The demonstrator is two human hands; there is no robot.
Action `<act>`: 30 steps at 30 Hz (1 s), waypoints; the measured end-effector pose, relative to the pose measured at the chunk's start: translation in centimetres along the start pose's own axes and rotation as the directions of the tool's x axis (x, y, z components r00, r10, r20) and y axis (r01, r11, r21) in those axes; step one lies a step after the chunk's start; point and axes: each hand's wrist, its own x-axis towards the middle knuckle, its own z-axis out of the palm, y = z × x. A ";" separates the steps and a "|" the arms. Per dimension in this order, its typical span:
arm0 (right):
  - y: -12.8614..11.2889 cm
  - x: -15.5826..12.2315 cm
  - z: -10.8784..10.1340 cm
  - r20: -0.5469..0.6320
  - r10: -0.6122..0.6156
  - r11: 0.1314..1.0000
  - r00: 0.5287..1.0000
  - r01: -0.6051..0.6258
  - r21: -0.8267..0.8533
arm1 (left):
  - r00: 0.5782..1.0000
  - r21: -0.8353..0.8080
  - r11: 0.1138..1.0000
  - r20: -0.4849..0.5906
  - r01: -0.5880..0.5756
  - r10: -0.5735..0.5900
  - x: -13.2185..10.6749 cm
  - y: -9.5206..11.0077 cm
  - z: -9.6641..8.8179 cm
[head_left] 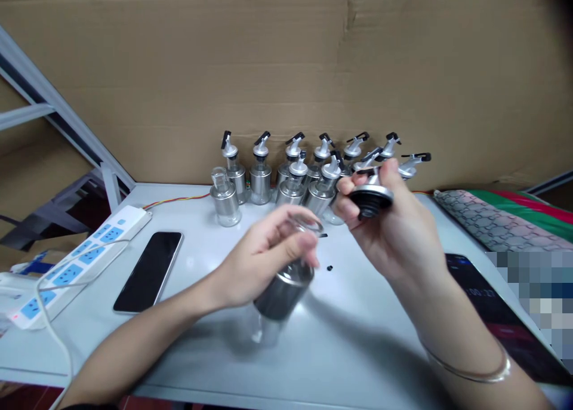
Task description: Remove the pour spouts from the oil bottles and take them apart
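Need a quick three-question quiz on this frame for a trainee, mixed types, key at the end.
1. What does the right hand hold?
2. True or false: the bottle in the left hand already has its top fitted.
3. Seen in the picture, the phone with the blank screen lies where relative to the power strip?
A) to its left
B) to its right
C) on top of it

Key:
1. A pourer with a black stopper.
2. False.
3. B.
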 end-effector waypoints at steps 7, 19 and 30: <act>-0.9 0.9 -1.9 -0.051 -0.188 0.978 0.981 0.192 0.078 | 0.770 0.683 0.645 -0.189 -0.343 0.610 2.5 -0.8 -5.9; -0.3 1.6 -1.7 -0.124 -0.208 0.976 0.970 0.215 0.039 | 0.743 0.831 0.489 -0.146 -0.265 0.653 6.8 -5.2 -7.8; -1.0 1.1 -1.9 -0.021 -0.223 0.970 0.975 0.224 0.096 | 0.731 0.839 0.521 -0.257 -0.155 0.632 9.1 -7.9 -9.1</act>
